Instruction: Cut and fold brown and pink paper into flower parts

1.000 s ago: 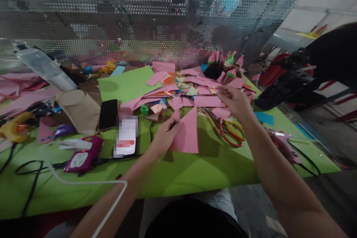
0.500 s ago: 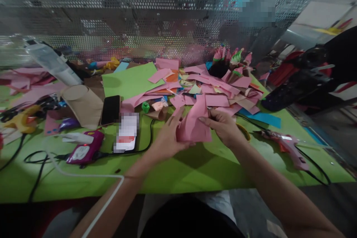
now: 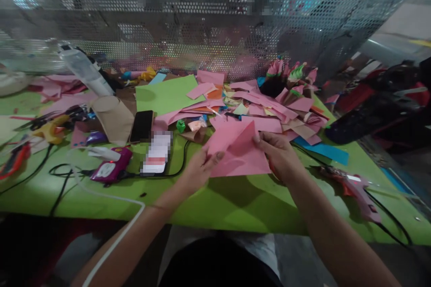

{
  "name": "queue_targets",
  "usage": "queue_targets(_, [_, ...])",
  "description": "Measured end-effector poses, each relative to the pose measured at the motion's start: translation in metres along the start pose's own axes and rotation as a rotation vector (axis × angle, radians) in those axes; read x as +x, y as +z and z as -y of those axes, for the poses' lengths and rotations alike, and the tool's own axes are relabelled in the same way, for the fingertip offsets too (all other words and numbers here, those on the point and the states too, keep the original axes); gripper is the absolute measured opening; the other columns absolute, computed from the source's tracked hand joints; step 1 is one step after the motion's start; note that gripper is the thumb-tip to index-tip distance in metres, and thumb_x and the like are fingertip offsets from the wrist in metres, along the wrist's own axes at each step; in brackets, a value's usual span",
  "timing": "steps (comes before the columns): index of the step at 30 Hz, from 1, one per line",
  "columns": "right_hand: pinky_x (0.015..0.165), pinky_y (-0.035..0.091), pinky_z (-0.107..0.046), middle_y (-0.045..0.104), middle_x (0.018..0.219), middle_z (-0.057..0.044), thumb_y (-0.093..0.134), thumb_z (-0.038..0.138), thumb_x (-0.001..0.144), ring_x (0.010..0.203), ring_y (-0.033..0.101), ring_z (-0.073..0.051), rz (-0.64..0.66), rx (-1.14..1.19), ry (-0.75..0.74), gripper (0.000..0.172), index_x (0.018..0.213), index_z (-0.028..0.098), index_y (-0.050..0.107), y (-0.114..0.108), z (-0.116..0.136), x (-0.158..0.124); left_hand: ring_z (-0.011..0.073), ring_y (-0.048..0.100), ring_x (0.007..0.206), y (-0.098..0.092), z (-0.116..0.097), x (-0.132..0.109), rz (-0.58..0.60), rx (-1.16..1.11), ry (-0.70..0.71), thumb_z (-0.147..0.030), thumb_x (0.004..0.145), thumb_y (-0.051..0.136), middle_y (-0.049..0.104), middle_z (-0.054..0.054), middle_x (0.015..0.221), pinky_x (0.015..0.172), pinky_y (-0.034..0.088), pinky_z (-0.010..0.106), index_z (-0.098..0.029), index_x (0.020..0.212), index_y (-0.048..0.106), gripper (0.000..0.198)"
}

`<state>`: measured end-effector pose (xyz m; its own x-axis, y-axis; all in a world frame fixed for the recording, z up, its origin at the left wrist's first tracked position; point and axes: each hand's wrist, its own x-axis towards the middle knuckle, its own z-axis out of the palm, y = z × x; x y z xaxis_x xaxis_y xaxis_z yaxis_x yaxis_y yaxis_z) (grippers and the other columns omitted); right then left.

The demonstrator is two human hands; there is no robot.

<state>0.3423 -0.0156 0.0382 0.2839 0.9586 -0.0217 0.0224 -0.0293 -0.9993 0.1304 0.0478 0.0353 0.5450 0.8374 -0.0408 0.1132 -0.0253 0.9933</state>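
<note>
A pink paper sheet (image 3: 237, 154) with creases is spread above the front of the green table (image 3: 202, 206). My left hand (image 3: 200, 166) pinches its left edge, thumb on top. At the upper right edge, my right hand (image 3: 276, 150) grips the same sheet between thumb and fingers. Pink scraps (image 3: 266, 123) lie behind it. To the right rests a pink glue gun (image 3: 358, 188). A phone with a lit screen (image 3: 156, 154) is left of my left hand, beside a dark phone (image 3: 142, 126).
A magenta power socket (image 3: 112, 166) with cords sits at the left, near a rolled brown paper (image 3: 112, 116). Behind are a clear bottle (image 3: 85, 69) and a green sheet (image 3: 164, 94). A black object (image 3: 370, 114) stands at the right edge, before a perforated metal screen (image 3: 215, 31).
The pink paper was curled upright between my hands and is now opened out wider and flatter. My left thumb has come onto its front. The view has shifted slightly left.
</note>
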Motion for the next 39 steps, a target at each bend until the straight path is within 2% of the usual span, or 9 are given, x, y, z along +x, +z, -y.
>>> queue_targets(3, [0.055, 0.043, -0.028, 0.063, 0.074, -0.001, 0.065, 0.048, 0.082, 0.06, 0.055, -0.016, -0.028, -0.313, -0.127, 0.028, 0.088, 0.021, 0.065, 0.002, 0.002, -0.004, 0.0224, 0.064, 0.079, 0.003, 0.005, -0.012, -0.097, -0.104, -0.127, -0.053, 0.079, 0.068, 0.072, 0.007, 0.084, 0.069, 0.049, 0.03, -0.014, 0.086, 0.071, 0.04])
queue_targets(5, [0.067, 0.05, -0.035, 0.069, 0.105, -0.008, 0.067, 0.039, 0.082, 0.076, 0.063, -0.022, -0.101, -0.608, -0.29, 0.043, 0.12, 0.021, 0.06, 0.005, 0.005, -0.01, 0.0219, 0.064, 0.083, 0.004, 0.01, -0.02, -0.186, -0.178, -0.164, -0.047, 0.074, 0.074, 0.073, 0.007, 0.091, 0.073, 0.05, 0.03, -0.013, 0.091, 0.071, 0.038])
queue_targets(9, [0.104, 0.041, -0.053, 0.05, 0.149, -0.011, 0.059, 0.029, 0.089, 0.13, 0.051, -0.032, 0.029, -0.969, -0.645, 0.062, 0.148, 0.029, 0.039, 0.009, 0.012, -0.032, 0.0203, 0.064, 0.082, 0.006, 0.018, -0.035, -0.256, -0.271, -0.246, -0.039, 0.071, 0.075, 0.072, 0.008, 0.092, 0.077, 0.051, 0.032, -0.013, 0.094, 0.069, 0.036])
queue_targets(14, [0.115, 0.028, -0.057, 0.055, 0.146, -0.008, 0.064, 0.038, 0.086, 0.137, 0.047, -0.03, 0.503, -0.989, -0.667, 0.065, 0.147, 0.032, 0.043, 0.003, -0.001, -0.056, 0.0235, 0.066, 0.095, 0.008, 0.021, -0.051, -0.204, -0.33, -0.251, -0.034, 0.078, 0.069, 0.071, 0.012, 0.108, 0.084, 0.053, 0.036, -0.013, 0.113, 0.062, 0.041])
queue_targets(17, [0.114, 0.031, -0.056, 0.062, 0.137, -0.006, 0.056, 0.019, 0.089, 0.129, 0.056, -0.025, 0.495, -0.946, -0.676, 0.055, 0.142, 0.034, 0.05, -0.001, -0.019, -0.062, 0.0246, 0.066, 0.101, 0.002, 0.023, -0.06, -0.127, -0.1, -0.181, -0.026, 0.082, 0.063, 0.071, 0.012, 0.109, 0.09, 0.052, 0.039, -0.014, 0.125, 0.058, 0.045])
queue_targets(21, [0.111, 0.04, -0.048, 0.065, 0.134, -0.007, 0.056, 0.013, 0.089, 0.127, 0.058, -0.023, 0.534, -0.873, -0.638, 0.049, 0.135, 0.03, 0.058, -0.004, -0.039, -0.068, 0.0285, 0.062, 0.11, -0.012, 0.027, -0.074, -0.097, 0.624, 0.015, -0.017, 0.081, 0.065, 0.068, 0.009, 0.116, 0.098, 0.048, 0.049, -0.024, 0.144, 0.045, 0.066])
queue_targets(26, [0.114, 0.039, -0.046, 0.059, 0.141, -0.006, 0.062, 0.014, 0.088, 0.135, 0.05, -0.023, 0.623, -0.772, -0.536, 0.054, 0.139, 0.029, 0.054, -0.008, -0.048, -0.076, 0.0282, 0.04, 0.139, -0.024, 0.029, -0.087, 0.027, 1.079, 0.474, -0.005, 0.086, 0.056, 0.044, 0.009, 0.152, 0.111, 0.037, 0.047, -0.032, 0.14, 0.051, 0.061])
queue_targets(33, [0.111, 0.043, -0.046, 0.064, 0.136, -0.007, 0.06, 0.023, 0.092, 0.131, 0.055, -0.023, 0.604, -0.694, -0.442, 0.043, 0.134, 0.03, 0.06, -0.016, -0.041, -0.077, 0.0195, 0.056, 0.126, -0.033, 0.025, -0.085, 0.35, 0.977, 0.421, -0.008, 0.092, 0.045, 0.066, 0.003, 0.132, 0.115, 0.03, 0.046, -0.027, 0.123, 0.065, 0.042])
queue_targets(39, [0.085, 0.056, -0.041, 0.078, 0.097, -0.005, 0.054, 0.027, 0.094, 0.097, 0.07, -0.024, 0.365, -0.699, -0.364, 0.021, 0.098, 0.028, 0.075, -0.011, -0.038, -0.073, 0.0242, 0.048, 0.136, -0.047, 0.014, -0.086, 0.484, 0.733, 0.241, -0.051, 0.093, 0.052, 0.056, 0.007, 0.144, 0.119, 0.019, 0.05, -0.027, 0.135, 0.056, 0.048])
